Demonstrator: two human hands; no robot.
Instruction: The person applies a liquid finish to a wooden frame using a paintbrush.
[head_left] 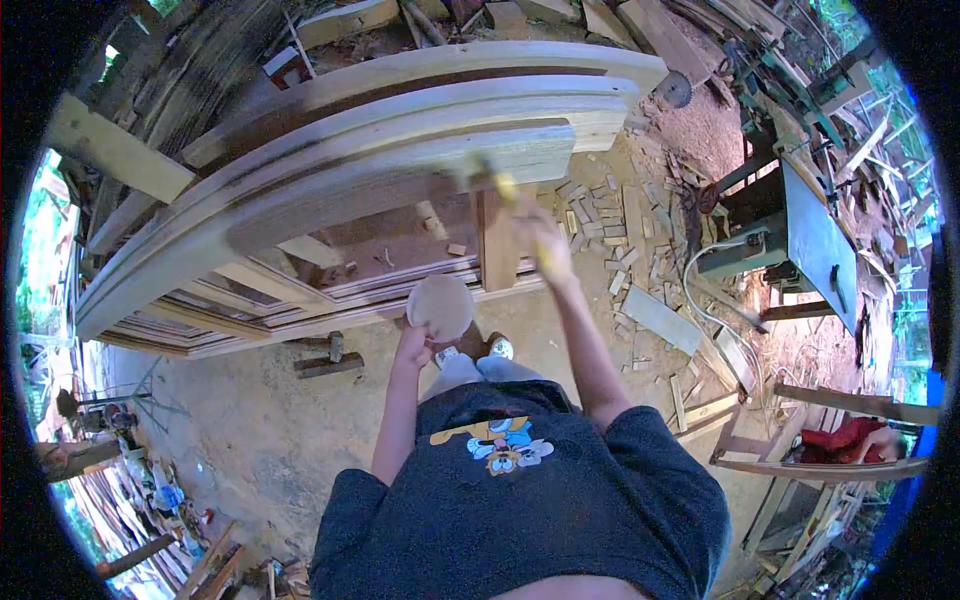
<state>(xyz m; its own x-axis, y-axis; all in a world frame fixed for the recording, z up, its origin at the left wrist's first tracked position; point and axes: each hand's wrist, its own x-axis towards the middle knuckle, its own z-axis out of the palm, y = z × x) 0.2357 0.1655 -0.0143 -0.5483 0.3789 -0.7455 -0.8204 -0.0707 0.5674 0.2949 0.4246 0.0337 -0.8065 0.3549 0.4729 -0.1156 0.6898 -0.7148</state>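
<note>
My left hand [416, 345] is closed on the near edge of a pale round dish-like thing [441, 304], held in front of my legs. Farther out, my right hand [549, 243] grips a yellow-handled tool [506, 188]; motion smears its dark head, so I cannot tell its exact kind. That head overlaps the end part of a long wooden frame [400, 165], whose face shows darker patches beneath it. A short brown upright [496, 240] joins the frame's rails just left of my right hand.
Small wood offcuts [600, 215] litter the ground to the right. Beyond them stands a machine table [815, 245] with a pale cable [690, 270]. Wood blocks [330, 366] lie left of my feet. At far right, a person in red [845, 440] is behind timber beams.
</note>
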